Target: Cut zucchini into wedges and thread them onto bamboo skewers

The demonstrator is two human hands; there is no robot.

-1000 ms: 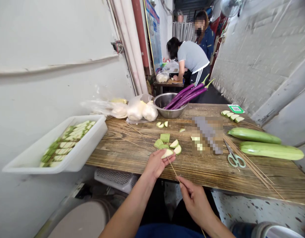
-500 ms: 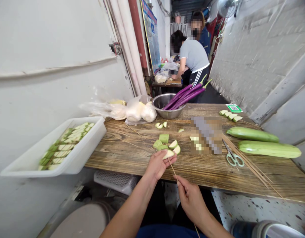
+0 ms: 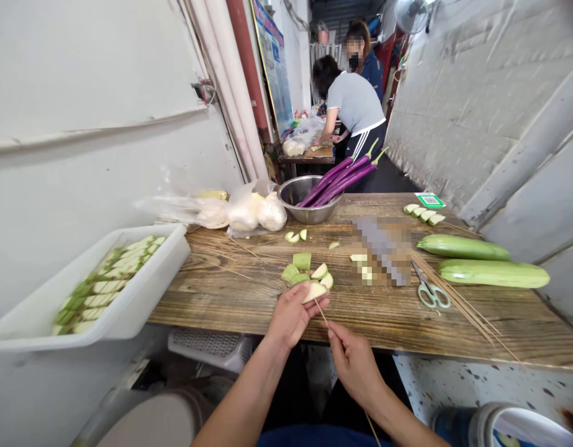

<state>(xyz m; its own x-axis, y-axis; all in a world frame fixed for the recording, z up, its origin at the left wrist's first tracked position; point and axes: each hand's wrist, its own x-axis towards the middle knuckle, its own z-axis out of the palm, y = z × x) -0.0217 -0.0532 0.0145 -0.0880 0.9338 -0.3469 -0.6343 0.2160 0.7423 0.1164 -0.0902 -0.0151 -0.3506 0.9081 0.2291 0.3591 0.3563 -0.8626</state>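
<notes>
My left hand is closed on a pale half-round zucchini slice, above the table's front edge. Pinched in my right hand is a thin bamboo skewer; its upper end meets the lower edge of that slice. Whether the tip is inside the slice I cannot tell. The skewer's other end comes out below my right wrist. Just beyond my left hand lie several cut zucchini pieces, some skin side up. A white tub at the left holds rows of zucchini pieces.
On the wooden table are a steel bowl with purple eggplants, bagged pale vegetables, scissors, loose skewers and two whole zucchini. A blurred knife lies right of centre. Two people stand at a table behind.
My right hand has come slightly up along the skewer, closer to the slice. The view has shifted a little, so the table things sit further left.
</notes>
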